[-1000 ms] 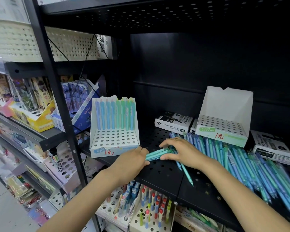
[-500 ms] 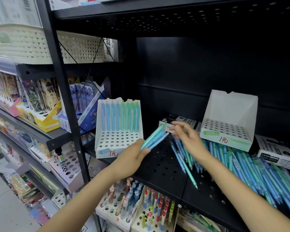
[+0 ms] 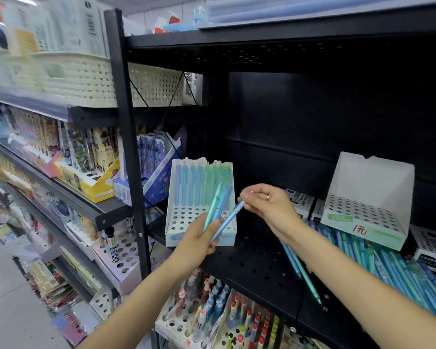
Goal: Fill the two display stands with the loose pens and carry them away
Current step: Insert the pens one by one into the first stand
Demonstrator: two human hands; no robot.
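1. Change vs 1 s ago: both hands were down on the shelf (image 3: 257,270) gathering pens; now they're lifted in front of the left stand (image 3: 199,222). The pickup's done, and this looks like the start of slotting.

2. Left hand (image 3: 199,241): curled round a small bunch of pens (image 3: 218,202), blue-to-green, fanned up and right across the stand's front. More upright than 0.5 s ago.

3. Right hand (image 3: 267,205): 0.5 s ago it hovered loose over the pile; now its thumb & forefinger pinch the top end of a single blue pen (image 3: 228,219). The pen's lower end is at the left hand's fingers. Likely being drawn out of the bunch, tho can't confirm it's free yet.

4. Left stand: back row filled w/ pens, front hole rows empty, same as before. None added in this second.

5. Right stand (image 3: 363,217): no pens in it, sits further right on the shelf, untouched.

6. Loose pens (image 3: 388,268): big heap still lying on the shelf under & in front of the right stand, running to the right edge; a couple (image 3: 302,270) stray below the right forearm.

7. Meaning for task: early stage, approx one row of one stand filled. Judged next step: tip the single pen point-down into an empty hole behind the bunch. The bunch partly blocks sight of the holes, so a miss is possible.
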